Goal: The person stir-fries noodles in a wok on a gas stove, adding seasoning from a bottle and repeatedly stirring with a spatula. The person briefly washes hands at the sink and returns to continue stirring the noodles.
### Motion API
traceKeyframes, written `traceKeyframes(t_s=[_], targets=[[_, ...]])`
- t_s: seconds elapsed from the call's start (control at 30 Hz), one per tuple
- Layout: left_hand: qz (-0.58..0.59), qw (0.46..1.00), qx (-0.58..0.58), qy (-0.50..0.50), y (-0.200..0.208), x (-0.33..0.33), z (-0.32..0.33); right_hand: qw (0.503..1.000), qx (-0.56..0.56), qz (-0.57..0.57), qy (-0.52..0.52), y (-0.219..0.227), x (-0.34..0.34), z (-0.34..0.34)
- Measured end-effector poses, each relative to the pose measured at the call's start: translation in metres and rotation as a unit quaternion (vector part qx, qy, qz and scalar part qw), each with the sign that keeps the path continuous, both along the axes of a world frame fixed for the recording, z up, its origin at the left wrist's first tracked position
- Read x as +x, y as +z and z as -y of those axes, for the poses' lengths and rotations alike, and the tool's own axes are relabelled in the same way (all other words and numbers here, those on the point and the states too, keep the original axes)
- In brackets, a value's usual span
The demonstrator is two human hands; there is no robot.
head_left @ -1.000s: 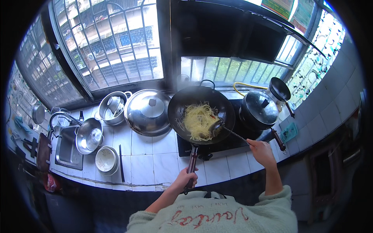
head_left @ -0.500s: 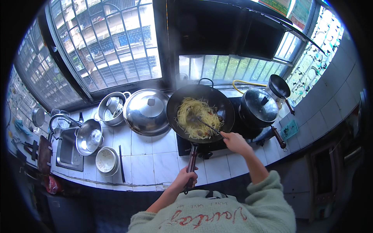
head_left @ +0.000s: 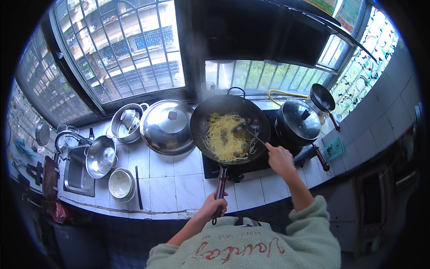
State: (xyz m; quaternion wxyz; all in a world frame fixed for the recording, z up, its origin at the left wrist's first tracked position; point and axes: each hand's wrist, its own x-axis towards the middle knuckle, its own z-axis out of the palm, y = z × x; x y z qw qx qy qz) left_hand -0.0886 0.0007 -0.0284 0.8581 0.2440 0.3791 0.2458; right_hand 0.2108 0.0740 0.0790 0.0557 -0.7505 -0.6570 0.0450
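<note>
A dark wok (head_left: 204, 110) sits on the black gas stove (head_left: 214, 169). Its wooden handle (head_left: 221, 179) points toward me, and my left hand (head_left: 214, 207) is wrapped round it. Inside lie pale yellow strands (head_left: 221, 141), noodles or shredded potato; I cannot tell which. Some darker pieces are mixed in near the right side. My right hand (head_left: 281, 160) is closed on the handle of a spatula (head_left: 256, 135), at the wok's right rim. The spatula's dark head is tilted over the upper right part of the food, partly blurred.
Left of the wok rests a large steel lid (head_left: 156, 134), beside a pot (head_left: 120, 130) holding bowls. Stacked bowls (head_left: 120, 184) and chopsticks (head_left: 139, 190) lie nearer, by the sink (head_left: 77, 179) and a steel basin (head_left: 101, 157). A lidded pan (head_left: 298, 125) stands on the right.
My right hand has moved right and slightly nearer me. The spatula head has shifted right and up within the wok, and the strands have been moved about. My left hand keeps its grip.
</note>
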Motion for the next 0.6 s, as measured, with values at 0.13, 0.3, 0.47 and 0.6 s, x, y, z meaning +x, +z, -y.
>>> traceKeyframes(t_s=[0.13,0.3,0.47,0.6], targets=[[-0.016,1.000,-0.004,0.012,0.001,0.002,0.000,1.000,-0.002,-0.021,0.000,-0.022,-0.013,-0.023],[-0.006,1.000,-0.006,0.008,0.004,-0.001,0.000,0.999,-0.042,0.015,0.002,0.036,0.026,0.032],[-0.009,1.000,-0.017,0.006,0.005,-0.004,-0.002,0.998,-0.054,-0.040,-0.010,0.081,0.042,0.075],[0.007,1.000,-0.012,0.005,0.003,-0.003,-0.001,0.993,-0.085,-0.083,0.010,0.058,0.024,0.062]])
